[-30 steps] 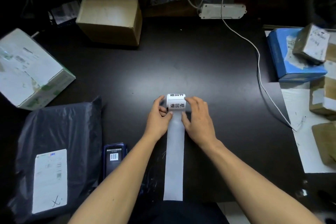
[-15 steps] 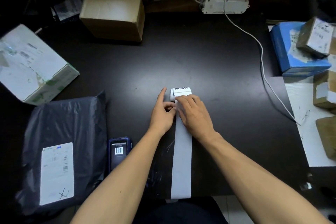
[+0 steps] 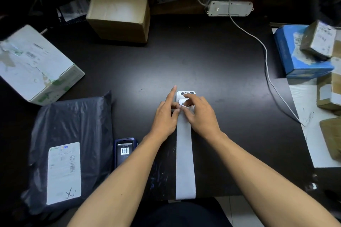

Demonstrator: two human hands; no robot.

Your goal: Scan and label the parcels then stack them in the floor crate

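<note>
We're mid-labelling, w/ both hands at the label roll (image 3: 185, 95) in the middle of the black table (image 3: 212, 64). Our left hand (image 3: 166, 114) pins the liner just beside the roll, index finger straight and pointing past the roll's left end, thumb tucked in toward the sticker. Our right hand (image 3: 201, 114) has its fingers curled narrow, pinching the lifted corner of one printed label (image 3: 185, 103) that curls up off the roll, right under those fingertips. The spent liner strip (image 3: 185, 162) runs back from the fingers toward us, btwn the two forearms, to the table edge. Just left of our left wrist lies the handheld scanner (image 3: 125, 151), screen showing a barcode, and beyond it the black poly mailer (image 3: 72, 145), which looks like the next parcel to get the sticker, tho we can't be sure. Further out from the left fingers sit a white box (image 3: 35, 64) and a brown carton (image 3: 119, 14); well right of the right fingers, a blue box (image 3: 295, 55) w/ more parcels. The floor crate isn't in view, so stacking progress can't be judged. Seemingly left: finish peeling, stick, stack.
</note>
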